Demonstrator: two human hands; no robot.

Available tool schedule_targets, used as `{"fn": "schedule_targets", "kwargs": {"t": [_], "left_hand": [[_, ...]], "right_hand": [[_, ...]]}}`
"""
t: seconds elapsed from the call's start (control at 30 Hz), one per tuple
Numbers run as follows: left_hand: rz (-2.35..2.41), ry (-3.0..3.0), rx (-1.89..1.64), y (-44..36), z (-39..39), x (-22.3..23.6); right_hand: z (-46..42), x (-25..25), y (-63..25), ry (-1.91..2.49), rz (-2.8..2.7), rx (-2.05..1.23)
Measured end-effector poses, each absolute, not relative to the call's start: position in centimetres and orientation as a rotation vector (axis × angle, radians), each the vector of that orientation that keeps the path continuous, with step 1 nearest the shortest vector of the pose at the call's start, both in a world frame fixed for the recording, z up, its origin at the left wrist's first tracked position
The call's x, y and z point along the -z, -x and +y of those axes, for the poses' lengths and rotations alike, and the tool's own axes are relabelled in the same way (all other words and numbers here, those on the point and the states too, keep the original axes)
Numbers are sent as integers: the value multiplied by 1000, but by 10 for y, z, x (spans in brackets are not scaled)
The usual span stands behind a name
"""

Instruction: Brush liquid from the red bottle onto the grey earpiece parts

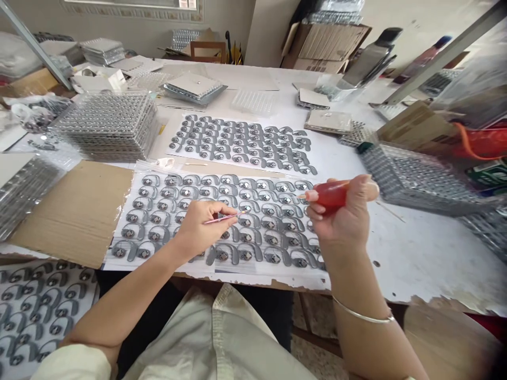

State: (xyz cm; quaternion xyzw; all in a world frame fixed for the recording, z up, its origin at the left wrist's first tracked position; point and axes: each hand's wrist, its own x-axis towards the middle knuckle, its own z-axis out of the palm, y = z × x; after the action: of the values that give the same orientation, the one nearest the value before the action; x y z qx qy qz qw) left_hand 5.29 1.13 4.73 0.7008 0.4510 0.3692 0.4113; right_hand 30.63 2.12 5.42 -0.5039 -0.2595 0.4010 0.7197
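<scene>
My left hand is closed in a pinch on a thin pink stick. Its pale tip points right, over the near sheet of grey hook-shaped pieces. Each piece has a small round shiny part at one end and they lie in rows. My right hand is wrapped round a red squeeze bottle, held tilted above the sheet's right side with its narrow nozzle pointing left. From here I cannot tell whether the stick's tip touches a piece.
Behind lies a second sheet of grey pieces, with a cotton swab between the sheets. Stacked plastic trays stand at left beside brown cardboard. More packed trays and an orange-red container are at right. Another filled sheet sits lower left.
</scene>
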Motion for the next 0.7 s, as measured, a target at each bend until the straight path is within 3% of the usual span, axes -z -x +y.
{"fn": "schedule_targets", "kwargs": {"t": [0.2,0.37,0.7], "left_hand": [[848,-2403,-1049,-70,18,-34],[824,-2608,-1145,-71,16,-15],[929,-2815,-902,-75,14,-11]], "right_hand": [[39,-58,-293,1057,-860,-873],[40,-40,-273,1086,-1141,-718],[34,-20,-262,1185,-1372,-297]]}}
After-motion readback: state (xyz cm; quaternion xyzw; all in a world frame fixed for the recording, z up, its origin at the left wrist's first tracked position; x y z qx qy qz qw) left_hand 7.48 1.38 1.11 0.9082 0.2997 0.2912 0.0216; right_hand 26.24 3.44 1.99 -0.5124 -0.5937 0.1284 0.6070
